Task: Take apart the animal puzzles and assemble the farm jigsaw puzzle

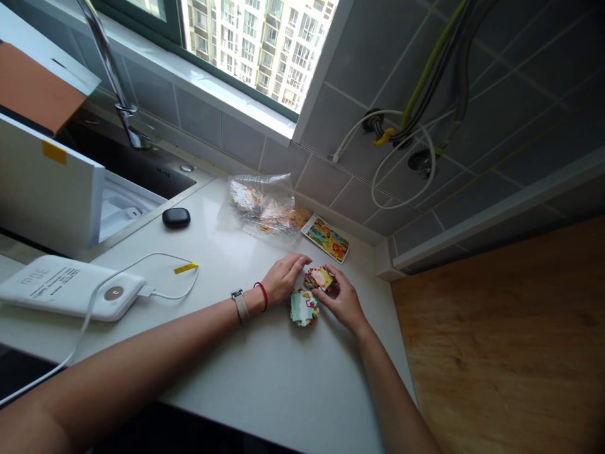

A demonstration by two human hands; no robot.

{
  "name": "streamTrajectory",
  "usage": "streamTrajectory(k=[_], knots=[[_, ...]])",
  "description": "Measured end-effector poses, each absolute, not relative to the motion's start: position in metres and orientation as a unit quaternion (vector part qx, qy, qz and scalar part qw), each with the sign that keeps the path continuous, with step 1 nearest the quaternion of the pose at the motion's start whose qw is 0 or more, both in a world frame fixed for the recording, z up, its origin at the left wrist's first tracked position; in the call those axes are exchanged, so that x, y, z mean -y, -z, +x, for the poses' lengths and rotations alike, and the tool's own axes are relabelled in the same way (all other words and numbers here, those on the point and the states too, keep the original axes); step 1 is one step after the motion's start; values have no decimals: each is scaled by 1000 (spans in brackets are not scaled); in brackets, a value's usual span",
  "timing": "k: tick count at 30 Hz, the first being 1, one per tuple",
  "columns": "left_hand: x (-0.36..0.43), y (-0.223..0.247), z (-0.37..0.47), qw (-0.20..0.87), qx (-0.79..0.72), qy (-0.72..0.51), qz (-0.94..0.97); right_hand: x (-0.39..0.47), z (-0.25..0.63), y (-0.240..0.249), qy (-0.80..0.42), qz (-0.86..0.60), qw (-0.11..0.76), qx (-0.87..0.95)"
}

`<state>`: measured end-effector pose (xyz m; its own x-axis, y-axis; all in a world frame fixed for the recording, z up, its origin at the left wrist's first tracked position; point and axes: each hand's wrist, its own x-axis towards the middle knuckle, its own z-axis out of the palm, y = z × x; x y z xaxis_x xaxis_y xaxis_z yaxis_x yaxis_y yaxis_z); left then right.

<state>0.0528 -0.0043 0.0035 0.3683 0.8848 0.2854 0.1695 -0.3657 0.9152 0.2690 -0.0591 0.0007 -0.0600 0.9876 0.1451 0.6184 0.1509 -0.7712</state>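
Note:
Two small stacks of colourful jigsaw puzzle pieces lie close together on the white countertop (265, 378). The thumb and fingers of my right hand (347, 301) close around the farther stack of puzzle pieces (319, 278). Nearer to me sits the other stack of puzzle pieces (304, 308), with a pale green and white piece on top. My left hand (283, 277) rests just left of both stacks, fingers stretched out and nothing visible in it. Behind the hands lies a clear plastic bag (265, 211) with more pieces inside, beside a colourful picture card (326, 237).
On the left are a white power bank (70, 287) with a cable, a black oval case (176, 217) and an open white box (47, 183) over the sink. A chrome faucet (127, 116) stands behind. Cables (425, 82) hang from the tiled wall; a wooden surface (501, 340) lies right.

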Motion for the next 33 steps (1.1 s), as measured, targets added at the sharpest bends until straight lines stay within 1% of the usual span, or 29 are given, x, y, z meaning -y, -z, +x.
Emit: streamTrajectory(k=[4, 7, 9, 14, 18, 23, 28, 33], knots=[[8, -5, 52, 454, -333, -371, 739, 72, 279, 16, -380, -534, 445, 611], [8, -6, 51, 466, -321, -348, 747, 77, 279, 20, -402, -516, 467, 595], [8, -6, 49, 466, -328, -339, 748, 79, 277, 19, -390, -517, 462, 605], [9, -5, 48, 457, -333, -325, 758, 81, 276, 11, -301, -534, 467, 637], [11, -7, 49, 443, -343, -315, 766, 82, 277, 11, -299, -534, 474, 634], [12, -11, 49, 416, -317, -328, 787, 84, 277, 10, -267, -534, 467, 652], [11, -12, 45, 432, -276, -304, 803, 86, 275, 9, -236, -558, 481, 634], [11, -12, 44, 425, -265, -289, 816, 86, 278, 7, -209, -572, 504, 613]])
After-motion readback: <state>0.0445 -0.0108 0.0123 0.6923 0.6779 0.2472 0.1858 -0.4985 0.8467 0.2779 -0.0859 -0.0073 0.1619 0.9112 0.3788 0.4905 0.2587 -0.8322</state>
